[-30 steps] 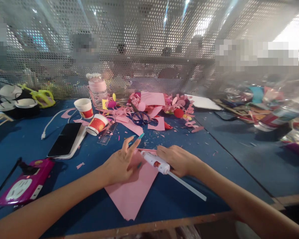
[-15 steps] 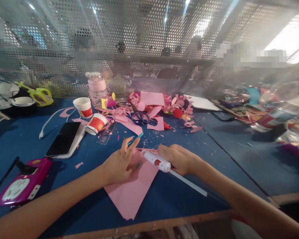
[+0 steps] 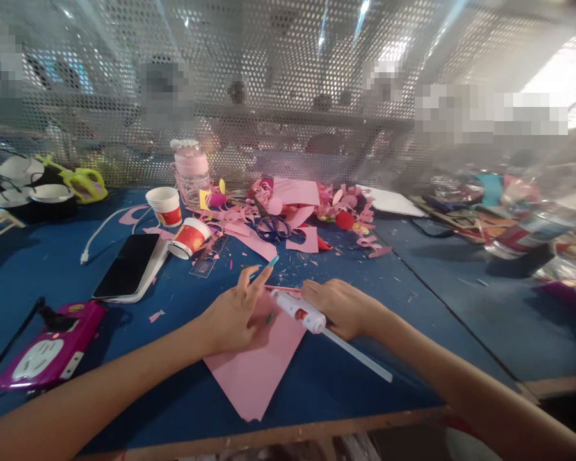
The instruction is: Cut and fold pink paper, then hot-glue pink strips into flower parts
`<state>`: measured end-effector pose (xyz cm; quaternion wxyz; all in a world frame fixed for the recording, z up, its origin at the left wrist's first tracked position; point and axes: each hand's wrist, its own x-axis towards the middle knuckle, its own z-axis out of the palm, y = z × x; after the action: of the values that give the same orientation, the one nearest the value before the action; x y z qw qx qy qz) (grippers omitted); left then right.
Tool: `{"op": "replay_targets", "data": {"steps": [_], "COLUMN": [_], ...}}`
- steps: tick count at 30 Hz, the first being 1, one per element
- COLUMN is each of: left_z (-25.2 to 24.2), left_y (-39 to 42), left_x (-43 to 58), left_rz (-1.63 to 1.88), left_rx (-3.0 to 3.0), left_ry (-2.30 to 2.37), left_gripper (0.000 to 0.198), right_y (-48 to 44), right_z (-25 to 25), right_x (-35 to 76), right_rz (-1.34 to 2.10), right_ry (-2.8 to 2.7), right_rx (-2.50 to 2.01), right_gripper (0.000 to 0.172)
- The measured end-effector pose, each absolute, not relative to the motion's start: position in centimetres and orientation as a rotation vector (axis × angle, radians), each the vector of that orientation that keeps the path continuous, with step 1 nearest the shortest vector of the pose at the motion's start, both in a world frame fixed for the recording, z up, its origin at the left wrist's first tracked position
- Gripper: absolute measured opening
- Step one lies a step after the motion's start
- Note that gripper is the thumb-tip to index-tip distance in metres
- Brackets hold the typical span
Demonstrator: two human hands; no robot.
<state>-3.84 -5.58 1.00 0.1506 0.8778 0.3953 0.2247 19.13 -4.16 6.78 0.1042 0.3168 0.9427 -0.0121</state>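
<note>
Pink paper sheet (image 3: 249, 384) lies on the blue desk (image 3: 355, 403) close to the near edge, directly between the two hands, its ragged corner pointing at that edge and its far side running roughly parallel to it. The white glue gun (image 3: 300, 312) stands over the sheet's far right part. Its long axis lies aslant: nozzle toward the desk's far side and leftward, the clear glue stick (image 3: 360, 356) trailing back to the right toward the near edge, beyond the paper. The right hand (image 3: 340, 308) is the nearer to the gun, its fingers curled as if about the grip, which is itself hidden from where I stand; its knuckles sit by the sheet's far side. The left hand (image 3: 233, 320) rests over the sheet's left part with fingers spread, thumb over the paper and apart from the raised forefinger; no pinch is observed. The nozzle ends just to the right of those fingers. Whether it touches the paper, I cannot tell. Blue scissors (image 3: 272, 228) lie beyond, toward the desk's far edge.
</note>
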Motion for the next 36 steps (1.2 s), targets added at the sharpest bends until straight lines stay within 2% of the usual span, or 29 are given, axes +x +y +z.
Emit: {"op": "replay_targets", "data": {"steps": [5,12,19,22,25,27,30,32,36], "left_z": [0.8,1.0,0.7,0.6,0.5,0.2,-0.2,-0.4,-0.7], "left_y": [-5.5,-5.6,-5.4,-5.5,-5.6,-5.6,-5.6,-5.5,-5.4], "left_x": [-3.8,-3.7,-3.7,-3.7,-3.6,-3.5,-3.5,-3.5,-3.5], "left_rz": [0.65,0.69,0.787,0.81,0.788,0.818,0.906,0.932,0.995], "left_rx": [2.511,2.517,2.5,2.484,2.507,2.522,2.536,2.542,2.552], "left_ry": [1.144,1.137,1.138,1.137,1.153,1.157,1.129,1.105,1.035], "left_gripper": [0.073,0.081,0.078,0.079,0.079,0.08,0.079,0.076,0.069], "right_y": [-4.7,-4.1,-4.9,-5.4,-5.9,-6.3,-6.9,-7.2,-7.5], "right_z": [6.7,7.0,6.5,5.7,4.9,4.4,3.8,3.5,2.6], "right_x": [20.2,17.6,19.9,21.5,21.8,21.1,19.3,18.1,16.7], "right_rz": [-0.034,0.014,0.163,0.214,0.241,0.102,-0.306,-0.445,-0.493], "right_ry": [2.752,2.759,2.813,3.001,3.167,3.148,2.933,2.839,2.877], "right_rx": [0.977,0.92,0.956,1.12,1.545,1.913,2.386,2.458,2.279], "right_gripper": [0.023,0.024,0.023,0.014,0.009,0.011,0.016,0.019,0.022]}}
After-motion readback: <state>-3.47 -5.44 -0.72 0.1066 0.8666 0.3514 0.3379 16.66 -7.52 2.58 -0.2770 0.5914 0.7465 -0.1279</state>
